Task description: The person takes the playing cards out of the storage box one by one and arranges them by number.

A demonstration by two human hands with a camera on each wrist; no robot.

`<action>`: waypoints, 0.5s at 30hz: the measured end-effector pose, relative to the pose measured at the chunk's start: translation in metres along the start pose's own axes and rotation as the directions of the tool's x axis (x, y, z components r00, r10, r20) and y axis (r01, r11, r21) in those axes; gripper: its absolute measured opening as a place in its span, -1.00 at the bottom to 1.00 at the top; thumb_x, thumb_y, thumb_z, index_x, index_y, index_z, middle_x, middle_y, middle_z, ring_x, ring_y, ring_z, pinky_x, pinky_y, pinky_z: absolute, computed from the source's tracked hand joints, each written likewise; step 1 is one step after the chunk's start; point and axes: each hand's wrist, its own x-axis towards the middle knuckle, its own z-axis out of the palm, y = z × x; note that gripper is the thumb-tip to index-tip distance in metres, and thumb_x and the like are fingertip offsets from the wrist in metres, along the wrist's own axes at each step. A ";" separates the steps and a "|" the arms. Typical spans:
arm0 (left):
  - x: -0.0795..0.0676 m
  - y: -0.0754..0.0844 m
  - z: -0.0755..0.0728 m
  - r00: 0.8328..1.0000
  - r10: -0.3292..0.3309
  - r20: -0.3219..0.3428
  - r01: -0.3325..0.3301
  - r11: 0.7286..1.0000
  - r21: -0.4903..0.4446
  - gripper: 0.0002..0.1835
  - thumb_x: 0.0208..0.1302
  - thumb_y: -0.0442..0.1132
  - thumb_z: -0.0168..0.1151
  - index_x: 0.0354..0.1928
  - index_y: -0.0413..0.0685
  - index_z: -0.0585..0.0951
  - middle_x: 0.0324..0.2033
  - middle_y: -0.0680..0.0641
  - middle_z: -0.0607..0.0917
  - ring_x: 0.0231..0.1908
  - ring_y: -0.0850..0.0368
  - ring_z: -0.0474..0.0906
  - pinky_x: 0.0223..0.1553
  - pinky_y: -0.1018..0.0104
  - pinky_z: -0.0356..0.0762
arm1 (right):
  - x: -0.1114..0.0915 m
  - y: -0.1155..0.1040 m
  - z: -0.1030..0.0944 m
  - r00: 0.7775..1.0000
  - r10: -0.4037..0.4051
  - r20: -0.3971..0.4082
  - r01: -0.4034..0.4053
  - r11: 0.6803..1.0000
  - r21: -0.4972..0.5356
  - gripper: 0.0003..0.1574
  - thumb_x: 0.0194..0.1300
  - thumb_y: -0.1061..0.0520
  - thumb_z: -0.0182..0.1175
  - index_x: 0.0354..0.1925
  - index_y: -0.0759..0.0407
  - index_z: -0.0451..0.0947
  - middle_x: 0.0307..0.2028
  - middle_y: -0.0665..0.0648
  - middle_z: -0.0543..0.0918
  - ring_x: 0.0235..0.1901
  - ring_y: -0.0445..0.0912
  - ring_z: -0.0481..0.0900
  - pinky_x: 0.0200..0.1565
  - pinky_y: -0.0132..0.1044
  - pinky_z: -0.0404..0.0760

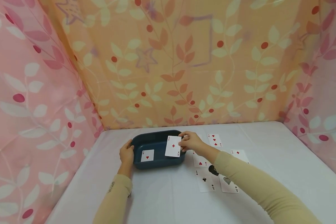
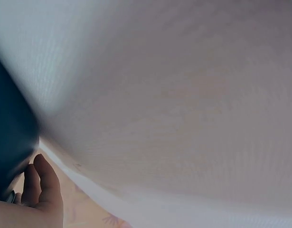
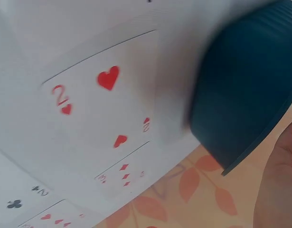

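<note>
A dark blue rectangular tray [image 1: 159, 165] stands on the white table. My left hand [image 1: 127, 154] grips its left end, thumb at the rim; in the left wrist view, fingers of the left hand [image 2: 43, 190] lie against the tray's side [image 2: 10, 123]. An ace of hearts [image 1: 147, 158] lies face up inside. Over the tray's right part, my right hand [image 1: 194, 143] pinches an ace of diamonds [image 1: 172, 151] by its right edge. Only part of the right hand [image 3: 278, 185] shows in the right wrist view, beside the tray [image 3: 245, 90], and the held card is out of sight there.
Face-up cards lie right of the tray: a three of hearts [image 1: 214, 140], a two of hearts [image 3: 103, 95], a diamonds card [image 1: 238, 152], an ace of clubs [image 1: 205, 183] and a spade ace [image 1: 229, 187]. My right sleeve [image 1: 246, 177] partly covers some. Patterned cloth walls [image 1: 170, 62] surround the table [image 1: 156, 199].
</note>
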 end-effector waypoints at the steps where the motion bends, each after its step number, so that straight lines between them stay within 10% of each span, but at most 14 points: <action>1: 0.000 0.000 0.000 1.000 0.000 0.004 0.000 1.000 -0.005 -0.53 0.42 -0.41 -0.07 0.35 -0.21 0.39 0.32 -0.23 0.38 0.39 -0.11 0.19 0.39 0.04 0.09 | -0.002 0.000 -0.003 1.000 0.000 0.000 0.000 1.000 0.002 -0.48 0.26 0.36 0.24 0.17 0.33 0.38 -0.42 0.16 0.63 -0.56 -0.09 0.56 -0.38 -0.30 0.69; 15: -0.002 0.002 0.000 1.000 0.020 -0.007 -0.020 1.000 0.004 -0.54 0.41 -0.41 -0.06 0.33 -0.24 0.40 0.31 -0.24 0.38 0.40 -0.11 0.16 0.40 0.03 0.04 | -0.021 0.006 -0.032 1.000 -0.026 -0.006 0.026 1.000 -0.005 -0.48 0.29 0.35 0.21 0.20 0.35 0.36 -0.39 0.16 0.64 -0.56 -0.09 0.55 -0.38 -0.32 0.68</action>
